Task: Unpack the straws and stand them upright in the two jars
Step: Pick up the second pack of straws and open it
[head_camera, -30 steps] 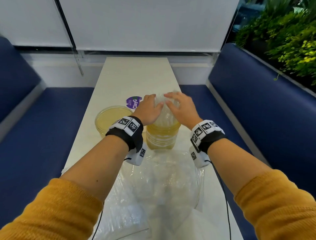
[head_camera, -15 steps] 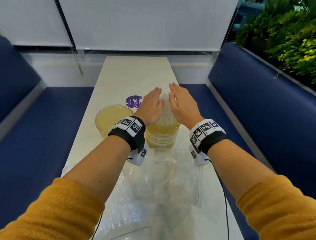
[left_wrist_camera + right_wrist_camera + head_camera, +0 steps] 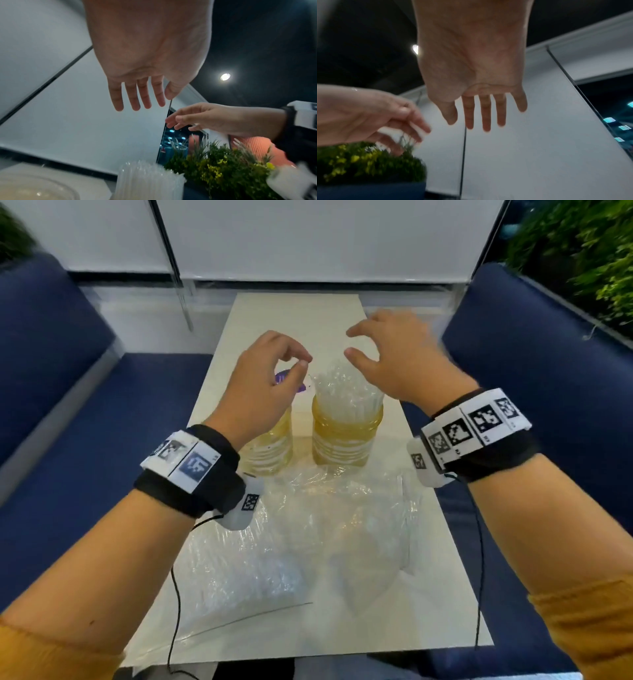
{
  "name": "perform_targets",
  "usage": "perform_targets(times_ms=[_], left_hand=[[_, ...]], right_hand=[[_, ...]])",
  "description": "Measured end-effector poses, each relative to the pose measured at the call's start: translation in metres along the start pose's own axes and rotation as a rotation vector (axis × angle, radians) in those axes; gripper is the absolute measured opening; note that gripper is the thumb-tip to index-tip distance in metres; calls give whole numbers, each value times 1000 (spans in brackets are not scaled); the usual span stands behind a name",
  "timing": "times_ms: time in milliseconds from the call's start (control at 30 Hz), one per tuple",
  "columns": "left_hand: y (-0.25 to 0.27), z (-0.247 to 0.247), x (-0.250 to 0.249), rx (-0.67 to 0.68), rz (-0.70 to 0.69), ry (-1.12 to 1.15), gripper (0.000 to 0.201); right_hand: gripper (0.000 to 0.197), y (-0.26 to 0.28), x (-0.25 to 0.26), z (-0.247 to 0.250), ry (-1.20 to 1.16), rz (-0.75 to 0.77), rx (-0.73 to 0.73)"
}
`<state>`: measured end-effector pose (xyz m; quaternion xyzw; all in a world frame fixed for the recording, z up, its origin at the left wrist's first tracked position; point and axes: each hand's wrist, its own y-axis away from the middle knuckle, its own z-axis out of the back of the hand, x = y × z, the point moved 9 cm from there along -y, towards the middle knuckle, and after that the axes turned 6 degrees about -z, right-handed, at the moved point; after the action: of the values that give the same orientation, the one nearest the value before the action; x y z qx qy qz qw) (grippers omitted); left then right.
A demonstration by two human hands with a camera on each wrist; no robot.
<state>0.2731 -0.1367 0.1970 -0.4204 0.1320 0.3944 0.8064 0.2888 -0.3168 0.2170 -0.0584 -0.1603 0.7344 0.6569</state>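
Observation:
Two yellow-tinted clear jars stand side by side mid-table. The right jar (image 3: 346,440) is packed with clear straws (image 3: 342,392) standing upright; the same straws (image 3: 149,180) show in the left wrist view. The left jar (image 3: 274,453) is partly hidden by my left wrist; its contents do not show. My left hand (image 3: 301,364) hovers over the left jar, fingers loosely curled, holding nothing. My right hand (image 3: 352,344) hovers above and behind the straws with fingers spread, touching nothing. Both wrist views show relaxed, empty fingers (image 3: 137,102) (image 3: 485,121).
Crinkled clear plastic bags (image 3: 308,542) cover the near half of the white table (image 3: 294,313). A purple round label (image 3: 284,380) lies behind the left jar. Blue benches (image 3: 68,440) flank the table, with green plants (image 3: 582,268) at the right.
Both hands have come off the top of the straw bundle, lifted and moved apart. The straws now stand free in the right jar. The head view has tilted down.

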Motion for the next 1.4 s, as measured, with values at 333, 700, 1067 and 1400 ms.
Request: perform_targets(times_ms=[333, 700, 1067, 1400], left_hand=[[244, -36, 27, 761, 217, -382, 40], [309, -67, 56, 563, 64, -561, 18], [269, 5, 20, 202, 132, -540, 12], [233, 79, -33, -136, -98, -757, 7]], right_hand=[[17, 129, 139, -50, -276, 301, 427], [50, 234, 180, -216, 167, 383, 776], [25, 206, 172, -144, -191, 303, 361], [13, 156, 178, -64, -436, 257, 177]])
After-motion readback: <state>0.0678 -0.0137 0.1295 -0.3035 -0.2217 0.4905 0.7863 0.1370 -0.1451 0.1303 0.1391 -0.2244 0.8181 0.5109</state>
